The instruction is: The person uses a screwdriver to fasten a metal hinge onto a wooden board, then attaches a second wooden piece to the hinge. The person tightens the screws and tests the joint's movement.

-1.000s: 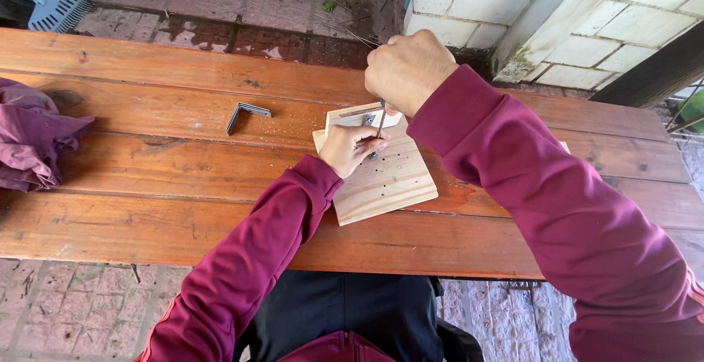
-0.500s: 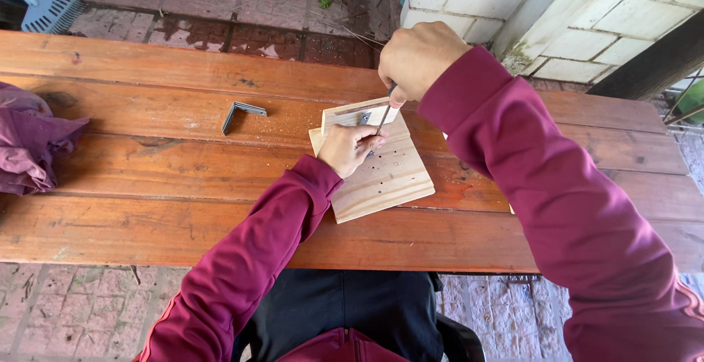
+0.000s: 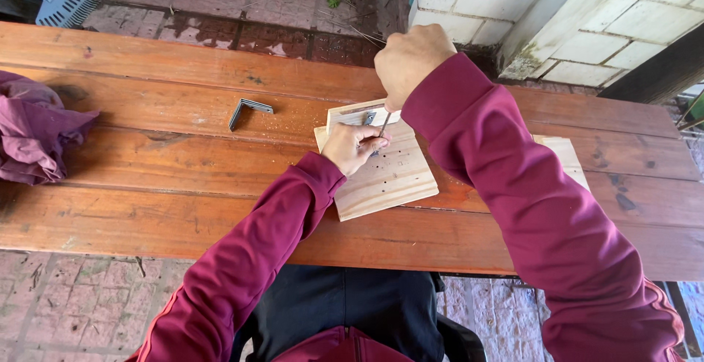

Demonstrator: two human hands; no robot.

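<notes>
Nearest you, the pale wooden board [image 3: 389, 178] lies flat on the reddish plank table [image 3: 147, 208], its long axis running from the near right corner away to the far left, grain lines crossing it slantwise. It looks like light, stiff softwood that would slide on the planks if not pinned, so press down on its face or take it by the long edges. Your left hand [image 3: 353, 148] rests on the board's far half, fingers curled and pinching close around the tip of a thin metal shaft [image 3: 384, 123]. That shaft looks rigid, slim and slippery; it stands nearly upright, tip down on the board, leaning slightly toward you. Above it, your right hand [image 3: 412, 61] is closed in a fist over the upper end, hiding the handle. Farther left, well apart, a grey angle bracket [image 3: 248, 110] lies on the table, and a purple cloth [image 3: 37, 138] sits bunched at the left edge.
</notes>
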